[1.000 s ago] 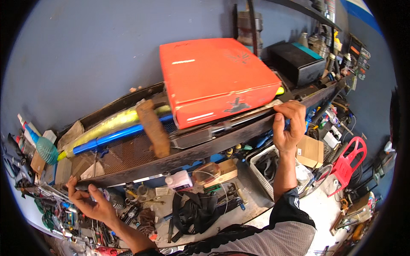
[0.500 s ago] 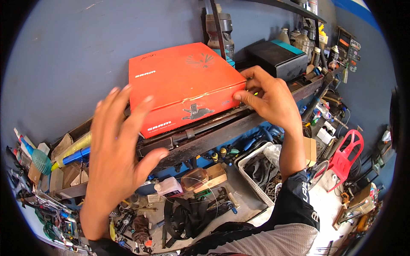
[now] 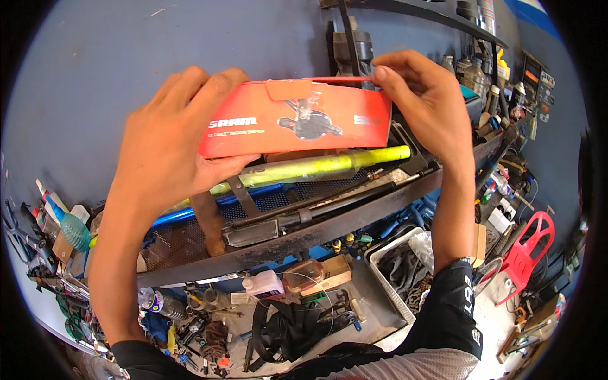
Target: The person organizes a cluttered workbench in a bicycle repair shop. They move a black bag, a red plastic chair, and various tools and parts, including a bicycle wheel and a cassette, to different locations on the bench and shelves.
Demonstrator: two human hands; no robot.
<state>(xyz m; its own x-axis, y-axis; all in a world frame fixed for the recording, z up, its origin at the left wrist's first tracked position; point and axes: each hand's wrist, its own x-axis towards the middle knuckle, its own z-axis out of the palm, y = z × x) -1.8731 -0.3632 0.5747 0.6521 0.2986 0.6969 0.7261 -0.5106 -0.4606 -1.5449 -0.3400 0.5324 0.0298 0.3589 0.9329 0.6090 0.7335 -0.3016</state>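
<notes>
An orange-red cardboard box [image 3: 253,136] is held up above the metal shelf, its front side with a printed bicycle shifter turned toward me. My left hand [image 3: 168,136] grips its left end, fingers over the top and thumb under the lower edge. At the upper right corner, my right hand [image 3: 434,101] has its thumb and fingers closed at the lid's edge. A narrow dark gap shows beneath the lid on that side. Below the box, a yellow-green tube [image 3: 310,168] and a blue tube [image 3: 183,216] lie on the perforated shelf [image 3: 174,250].
A black rod-like part [image 3: 329,209] lies along the shelf's front. Underneath are a white basket of dark parts [image 3: 380,253], a pink-filled bottle [image 3: 264,284] and a black bag [image 3: 288,326]. A dark bottle [image 3: 354,47] stands behind the box; a red chair [image 3: 522,256] is at right.
The box has been raised off the shelf and tilted so its front faces me. My left hand has taken hold of its left end. The tubes beneath are now uncovered.
</notes>
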